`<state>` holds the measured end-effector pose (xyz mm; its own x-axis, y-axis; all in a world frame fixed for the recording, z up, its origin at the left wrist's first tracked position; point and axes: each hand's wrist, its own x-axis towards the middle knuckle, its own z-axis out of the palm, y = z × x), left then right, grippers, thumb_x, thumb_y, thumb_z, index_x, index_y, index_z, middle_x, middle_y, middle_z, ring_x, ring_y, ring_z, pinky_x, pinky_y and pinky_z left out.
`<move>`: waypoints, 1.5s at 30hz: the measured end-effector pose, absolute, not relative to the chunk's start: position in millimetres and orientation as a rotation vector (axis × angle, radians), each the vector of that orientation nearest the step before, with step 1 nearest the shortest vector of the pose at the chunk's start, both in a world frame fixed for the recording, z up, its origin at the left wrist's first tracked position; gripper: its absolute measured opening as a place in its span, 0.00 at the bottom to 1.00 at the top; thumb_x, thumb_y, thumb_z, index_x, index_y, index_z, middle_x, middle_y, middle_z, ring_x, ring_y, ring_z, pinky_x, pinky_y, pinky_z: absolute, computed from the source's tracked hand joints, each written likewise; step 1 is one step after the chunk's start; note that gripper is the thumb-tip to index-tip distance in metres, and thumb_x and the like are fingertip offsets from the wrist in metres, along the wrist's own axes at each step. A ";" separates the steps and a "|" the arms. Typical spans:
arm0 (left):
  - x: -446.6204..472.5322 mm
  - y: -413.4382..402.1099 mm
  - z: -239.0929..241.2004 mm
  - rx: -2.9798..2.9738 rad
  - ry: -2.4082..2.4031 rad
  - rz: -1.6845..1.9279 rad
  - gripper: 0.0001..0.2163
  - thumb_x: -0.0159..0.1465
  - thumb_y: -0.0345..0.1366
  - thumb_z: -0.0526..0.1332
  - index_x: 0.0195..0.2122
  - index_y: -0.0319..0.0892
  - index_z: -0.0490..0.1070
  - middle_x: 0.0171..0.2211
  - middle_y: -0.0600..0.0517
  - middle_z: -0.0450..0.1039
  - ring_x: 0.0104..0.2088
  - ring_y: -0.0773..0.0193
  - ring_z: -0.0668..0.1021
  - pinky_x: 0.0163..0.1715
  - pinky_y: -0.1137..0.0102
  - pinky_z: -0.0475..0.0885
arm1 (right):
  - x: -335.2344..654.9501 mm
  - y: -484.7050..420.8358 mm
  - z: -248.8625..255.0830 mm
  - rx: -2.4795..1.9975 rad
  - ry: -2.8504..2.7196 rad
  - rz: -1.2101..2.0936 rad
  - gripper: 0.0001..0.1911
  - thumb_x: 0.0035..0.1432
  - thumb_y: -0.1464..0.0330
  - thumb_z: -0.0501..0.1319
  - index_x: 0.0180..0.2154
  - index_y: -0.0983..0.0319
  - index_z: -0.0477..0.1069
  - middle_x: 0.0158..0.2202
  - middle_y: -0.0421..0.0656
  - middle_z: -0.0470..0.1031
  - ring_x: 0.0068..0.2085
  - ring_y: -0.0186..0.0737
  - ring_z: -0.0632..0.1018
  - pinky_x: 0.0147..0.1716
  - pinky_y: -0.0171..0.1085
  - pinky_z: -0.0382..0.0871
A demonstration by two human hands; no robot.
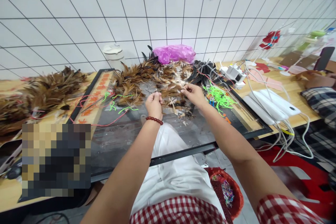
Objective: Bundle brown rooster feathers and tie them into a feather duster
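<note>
Nearest: red-checked cloth (181,210) and white cloth (181,178) over the lap. Red basket (239,196) with coloured scraps (228,193) inside, below the tabletop's near edge.

Tabletop (294,89) is wood; dark panel (115,143) with black border on its middle, running to the near edge. Both hands over the panel. Left hand (154,104): red bead bracelet (154,120) at wrist, fingers curled in, narrow; can't tell if anything is inside. Right hand (193,94): thumb and fingertips pinched on brown feathers (170,90), which stretch toward the left hand. Feathers sit mid-panel, between the hands; loose pale bits around them.

Panel's left side: red string (105,125) and a few green strings (112,105). Beyond the panel's left border, toward the tabletop's left edge: long bushy feather strand (55,85). Right of the right hand: tangle of bright green cords (219,97). Near the tabletop's right edge: white flat box (274,105), white cables hanging over the near edge, and a co-worker's plaid sleeve (317,99).

Farther: brown feather pile (165,71) toward the far edge, black bundle (206,71) just right of it, white plugs (234,72) farther right. By the far edge: pink plastic bag (174,53) behind the pile, white lidded bin (114,56) to its left. Farthest: white tiled wall (168,3).
</note>
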<state>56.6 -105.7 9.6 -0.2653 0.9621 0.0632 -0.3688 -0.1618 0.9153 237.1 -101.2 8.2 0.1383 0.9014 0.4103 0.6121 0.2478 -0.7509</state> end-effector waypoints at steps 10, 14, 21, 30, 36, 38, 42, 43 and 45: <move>55.9 -101.9 8.4 0.825 1.054 1.699 0.08 0.57 0.34 0.59 0.23 0.38 0.67 0.15 0.59 0.61 0.17 0.75 0.63 0.19 0.78 0.58 | 235.7 -106.5 15.5 -1.167 -1.510 0.582 0.13 0.49 0.60 0.63 0.31 0.63 0.75 0.27 0.39 0.73 0.27 0.32 0.69 0.29 0.33 0.62; 56.5 -102.8 9.3 0.820 1.039 1.711 0.08 0.57 0.35 0.60 0.23 0.38 0.67 0.15 0.58 0.61 0.17 0.75 0.63 0.19 0.77 0.58 | 241.9 -102.3 12.6 -1.272 -1.415 0.445 0.11 0.49 0.65 0.61 0.33 0.64 0.76 0.28 0.41 0.74 0.28 0.33 0.69 0.31 0.34 0.63; 57.2 -102.8 9.4 0.795 1.012 1.716 0.08 0.57 0.35 0.61 0.23 0.39 0.67 0.15 0.58 0.61 0.17 0.75 0.63 0.18 0.78 0.58 | 241.0 -110.4 25.6 -1.016 -1.385 0.763 0.17 0.45 0.68 0.61 0.41 0.60 0.74 0.39 0.42 0.76 0.38 0.37 0.74 0.41 0.38 0.67; 58.2 -103.6 10.6 0.823 0.996 1.723 0.09 0.57 0.36 0.61 0.23 0.39 0.67 0.16 0.58 0.61 0.17 0.75 0.63 0.19 0.78 0.58 | 238.7 -106.4 19.8 -1.105 -1.240 0.918 0.18 0.40 0.62 0.69 0.36 0.62 0.74 0.32 0.40 0.76 0.34 0.35 0.75 0.42 0.40 0.70; 58.7 -102.8 10.1 0.830 0.999 1.727 0.08 0.58 0.35 0.60 0.23 0.39 0.67 0.16 0.58 0.62 0.18 0.75 0.64 0.19 0.78 0.59 | 234.2 -106.1 21.2 -0.996 -1.122 0.957 0.18 0.38 0.61 0.71 0.32 0.63 0.73 0.28 0.41 0.77 0.31 0.35 0.78 0.36 0.38 0.73; 59.2 -104.2 11.0 0.895 0.998 1.724 0.08 0.58 0.36 0.60 0.24 0.39 0.68 0.17 0.58 0.63 0.18 0.74 0.65 0.20 0.77 0.60 | 231.6 -109.8 25.3 -0.984 -1.149 0.979 0.18 0.39 0.60 0.71 0.32 0.63 0.74 0.26 0.41 0.77 0.29 0.34 0.77 0.33 0.37 0.74; 61.0 -113.5 16.7 1.202 1.020 1.641 0.07 0.58 0.37 0.60 0.25 0.40 0.71 0.23 0.54 0.71 0.25 0.70 0.72 0.30 0.75 0.67 | 221.5 -119.9 31.3 -0.939 -1.286 1.058 0.21 0.40 0.61 0.71 0.36 0.62 0.72 0.25 0.39 0.77 0.26 0.33 0.77 0.29 0.36 0.74; 61.6 -116.4 18.2 1.282 1.022 1.604 0.07 0.58 0.36 0.60 0.26 0.40 0.72 0.24 0.53 0.73 0.27 0.69 0.73 0.33 0.75 0.67 | 218.5 -122.1 31.8 -0.923 -1.309 1.059 0.21 0.40 0.60 0.71 0.37 0.62 0.72 0.25 0.39 0.77 0.26 0.33 0.77 0.30 0.36 0.74; 62.9 -121.2 20.1 1.386 1.025 1.528 0.07 0.58 0.35 0.60 0.25 0.40 0.73 0.25 0.52 0.74 0.28 0.68 0.74 0.34 0.74 0.67 | 213.1 -125.3 31.9 -0.911 -1.342 1.020 0.19 0.41 0.60 0.70 0.35 0.62 0.71 0.26 0.39 0.77 0.26 0.33 0.77 0.30 0.36 0.74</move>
